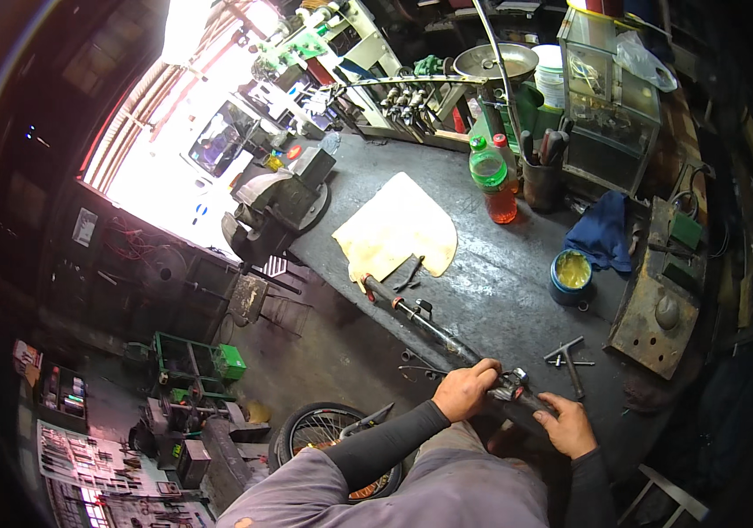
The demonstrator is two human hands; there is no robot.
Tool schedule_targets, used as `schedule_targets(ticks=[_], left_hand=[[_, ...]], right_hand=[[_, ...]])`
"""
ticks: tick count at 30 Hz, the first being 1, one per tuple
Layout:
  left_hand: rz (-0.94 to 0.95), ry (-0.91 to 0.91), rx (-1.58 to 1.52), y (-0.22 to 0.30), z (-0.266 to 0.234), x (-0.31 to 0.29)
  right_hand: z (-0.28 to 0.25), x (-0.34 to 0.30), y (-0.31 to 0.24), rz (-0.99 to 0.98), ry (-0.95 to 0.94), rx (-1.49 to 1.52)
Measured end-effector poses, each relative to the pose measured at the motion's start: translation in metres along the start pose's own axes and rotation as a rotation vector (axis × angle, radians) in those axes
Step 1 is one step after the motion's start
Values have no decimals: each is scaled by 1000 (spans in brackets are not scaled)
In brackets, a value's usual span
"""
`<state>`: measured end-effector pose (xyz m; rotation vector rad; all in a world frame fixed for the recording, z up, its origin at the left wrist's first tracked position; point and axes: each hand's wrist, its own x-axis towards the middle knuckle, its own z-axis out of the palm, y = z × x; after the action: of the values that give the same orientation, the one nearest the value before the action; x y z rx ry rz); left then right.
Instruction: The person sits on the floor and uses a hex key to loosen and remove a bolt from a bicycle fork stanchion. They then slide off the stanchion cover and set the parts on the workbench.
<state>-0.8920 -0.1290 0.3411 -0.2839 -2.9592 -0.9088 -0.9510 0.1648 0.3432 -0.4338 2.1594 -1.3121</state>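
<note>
A long dark metal tube (433, 332) with a grip-like end and a lever clamp (510, 385) lies slanting along the near edge of the workbench. My left hand (467, 390) is closed at the tube beside the clamp, fingers curled over it. Past the clamp, toward me, my right hand (567, 425) grips the tube's near end, thumb on top; its other fingers are partly hidden. The far end of the tube reaches the corner of a yellow cloth (403, 224). Black pliers (409, 273) rest on that cloth's edge. To the right lies a T-handle wrench (570, 363).
On the dark workbench (517, 273) stand a bench vise (284, 198), bottles of red liquid (499, 206), a blue tub of yellowish grease (573, 271) and a blue cloth (601, 231). A worn metal plate (658, 308) is at the right. A bicycle wheel (306, 431) stands below, near my legs.
</note>
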Motion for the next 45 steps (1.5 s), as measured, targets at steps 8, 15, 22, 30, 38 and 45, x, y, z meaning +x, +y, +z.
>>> schedule_targets(ticks=[8,15,22,30,38,45], left_hand=[[54,-10,-44,-3,8,10],[-87,2,-116,-2,10,5],[-24,45,-108,-1,8,11],[-11,29,-108,-10,8,4],[-17,-7,-96,-2,6,7],[-27,30,-111,8,10,5]], right_hand=[[-15,13,7,158,-210,137],[-30,53,-6,61,-305,85],[4,92,32,-341,-261,-212],[15,94,30,-356,-274,-263],[19,92,32,-394,-227,-294],[23,93,37,-434,-222,-307]])
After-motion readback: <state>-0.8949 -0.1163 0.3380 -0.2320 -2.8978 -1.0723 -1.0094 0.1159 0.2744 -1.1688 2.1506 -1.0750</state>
